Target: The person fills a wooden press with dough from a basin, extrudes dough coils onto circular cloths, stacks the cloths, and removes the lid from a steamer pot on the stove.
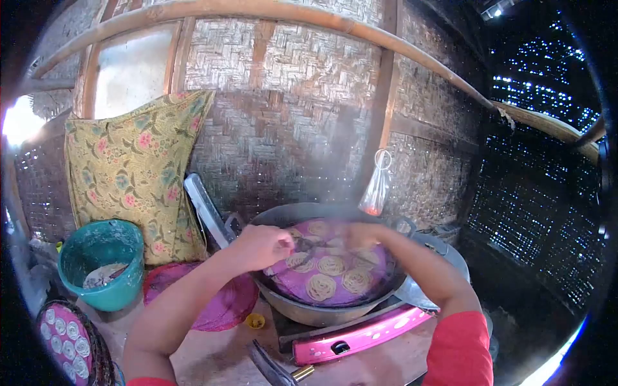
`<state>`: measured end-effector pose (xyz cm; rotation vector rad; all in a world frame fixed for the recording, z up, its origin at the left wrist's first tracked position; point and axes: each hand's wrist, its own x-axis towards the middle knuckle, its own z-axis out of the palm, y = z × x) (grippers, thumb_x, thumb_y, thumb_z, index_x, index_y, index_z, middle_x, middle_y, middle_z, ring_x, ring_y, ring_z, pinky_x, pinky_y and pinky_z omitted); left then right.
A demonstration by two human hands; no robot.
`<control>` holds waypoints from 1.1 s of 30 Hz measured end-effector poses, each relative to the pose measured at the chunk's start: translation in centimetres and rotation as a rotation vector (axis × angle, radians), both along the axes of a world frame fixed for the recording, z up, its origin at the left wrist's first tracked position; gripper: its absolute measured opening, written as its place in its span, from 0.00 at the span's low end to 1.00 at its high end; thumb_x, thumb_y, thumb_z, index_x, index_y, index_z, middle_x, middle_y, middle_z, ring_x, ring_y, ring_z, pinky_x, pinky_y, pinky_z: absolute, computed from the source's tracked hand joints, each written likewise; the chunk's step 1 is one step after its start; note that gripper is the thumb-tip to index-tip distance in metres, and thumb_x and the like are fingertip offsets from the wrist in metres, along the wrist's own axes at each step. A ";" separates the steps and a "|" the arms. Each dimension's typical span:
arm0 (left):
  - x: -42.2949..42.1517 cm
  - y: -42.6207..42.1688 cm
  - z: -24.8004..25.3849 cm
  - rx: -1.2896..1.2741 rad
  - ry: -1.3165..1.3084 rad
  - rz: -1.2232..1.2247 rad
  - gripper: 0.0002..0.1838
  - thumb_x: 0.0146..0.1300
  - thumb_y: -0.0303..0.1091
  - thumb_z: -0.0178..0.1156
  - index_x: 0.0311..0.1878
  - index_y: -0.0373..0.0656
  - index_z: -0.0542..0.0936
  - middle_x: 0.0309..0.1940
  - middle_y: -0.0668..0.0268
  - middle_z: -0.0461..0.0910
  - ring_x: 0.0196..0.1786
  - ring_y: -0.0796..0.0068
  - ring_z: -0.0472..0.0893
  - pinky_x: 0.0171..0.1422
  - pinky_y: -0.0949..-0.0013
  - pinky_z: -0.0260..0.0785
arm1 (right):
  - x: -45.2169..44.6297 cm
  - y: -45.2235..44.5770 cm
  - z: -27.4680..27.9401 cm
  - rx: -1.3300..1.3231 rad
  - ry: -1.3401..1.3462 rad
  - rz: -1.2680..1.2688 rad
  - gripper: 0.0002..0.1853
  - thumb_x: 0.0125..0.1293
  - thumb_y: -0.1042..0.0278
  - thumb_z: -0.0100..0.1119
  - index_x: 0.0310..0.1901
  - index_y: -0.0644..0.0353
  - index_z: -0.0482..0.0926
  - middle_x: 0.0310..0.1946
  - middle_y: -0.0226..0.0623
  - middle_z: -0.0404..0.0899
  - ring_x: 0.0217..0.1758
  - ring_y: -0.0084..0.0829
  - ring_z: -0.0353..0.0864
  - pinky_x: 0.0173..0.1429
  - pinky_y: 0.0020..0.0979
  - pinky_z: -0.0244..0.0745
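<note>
A large metal wok [309, 313] holds a round pink tray [302, 288], on which lie several pale coiled dough rounds [331, 266]. My left hand [270, 246] is over the wok's left side, above the tray's edge, with its fingers curled into a pinch. Whatever those fingers may hold is too small to make out. On the far right side of the tray, my right hand [357, 236] is blurred by motion and steam, and its fingers do not show clearly. Dark strands cross the tray between the two hands.
Under the wok stands a pink gas stove [360, 338]. To the left are a teal bucket [106, 297], another pink tray [222, 309], a small yellow cup [255, 320] and a tray of white coils [67, 341]. A metal lid [444, 257] lies right; a plastic bag [375, 190] hangs behind.
</note>
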<state>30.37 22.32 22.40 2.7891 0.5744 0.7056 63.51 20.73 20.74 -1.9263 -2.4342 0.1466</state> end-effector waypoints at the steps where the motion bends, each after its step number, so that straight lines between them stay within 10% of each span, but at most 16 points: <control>1: 1.9 1.4 -0.3 -0.026 0.170 0.091 0.15 0.57 0.46 0.60 0.40 0.46 0.81 0.43 0.62 0.82 0.50 0.58 0.79 0.53 0.53 0.68 | 0.2 -0.8 1.2 -0.142 0.185 -0.114 0.15 0.53 0.74 0.55 0.44 0.68 0.75 0.42 0.47 0.79 0.41 0.41 0.79 0.49 0.39 0.73; 4: 7.1 4.3 -1.9 -0.001 0.399 0.216 0.18 0.55 0.48 0.61 0.43 0.46 0.81 0.48 0.60 0.81 0.53 0.56 0.78 0.57 0.42 0.64 | 5.2 -0.7 1.4 -0.226 0.834 -0.092 0.14 0.59 0.67 0.61 0.45 0.60 0.73 0.38 0.37 0.77 0.38 0.29 0.78 0.43 0.34 0.74; 13: 16.4 7.1 -5.3 0.008 0.647 0.386 0.30 0.49 0.51 0.64 0.54 0.43 0.78 0.58 0.59 0.75 0.62 0.57 0.73 0.67 0.38 0.54 | 7.5 -7.0 7.0 -0.067 1.311 -0.296 0.12 0.67 0.66 0.55 0.49 0.58 0.68 0.39 0.36 0.78 0.35 0.29 0.79 0.40 0.34 0.78; 18: 18.3 15.6 -8.5 0.117 0.469 0.175 0.20 0.49 0.40 0.64 0.45 0.39 0.81 0.42 0.54 0.82 0.46 0.53 0.81 0.51 0.46 0.69 | 9.6 -7.7 8.1 -0.130 1.637 -0.309 0.11 0.70 0.63 0.50 0.48 0.58 0.67 0.36 0.38 0.78 0.30 0.29 0.78 0.31 0.30 0.76; 20: 14.0 7.2 0.2 -0.272 0.142 0.359 0.13 0.52 0.34 0.60 0.39 0.37 0.82 0.34 0.51 0.82 0.38 0.57 0.82 0.38 0.54 0.74 | 9.7 -8.4 8.8 -0.171 1.707 -0.381 0.10 0.71 0.63 0.49 0.48 0.57 0.67 0.34 0.38 0.78 0.28 0.28 0.78 0.27 0.27 0.75; 25: 9.5 10.9 4.3 -1.059 -0.341 0.382 0.32 0.63 0.42 0.55 0.66 0.46 0.53 0.37 0.55 0.74 0.27 0.67 0.77 0.26 0.62 0.71 | 9.2 -8.4 11.4 0.179 1.760 -0.319 0.20 0.70 0.46 0.47 0.50 0.54 0.67 0.30 0.43 0.76 0.21 0.26 0.73 0.21 0.26 0.69; 33: 7.8 6.4 5.4 -0.790 -0.665 0.391 0.39 0.62 0.54 0.56 0.70 0.52 0.51 0.40 0.54 0.69 0.27 0.66 0.76 0.27 0.56 0.70 | 7.3 -6.6 16.4 0.317 1.636 -0.241 0.41 0.58 0.25 0.46 0.63 0.49 0.58 0.25 0.34 0.73 0.16 0.23 0.65 0.16 0.25 0.58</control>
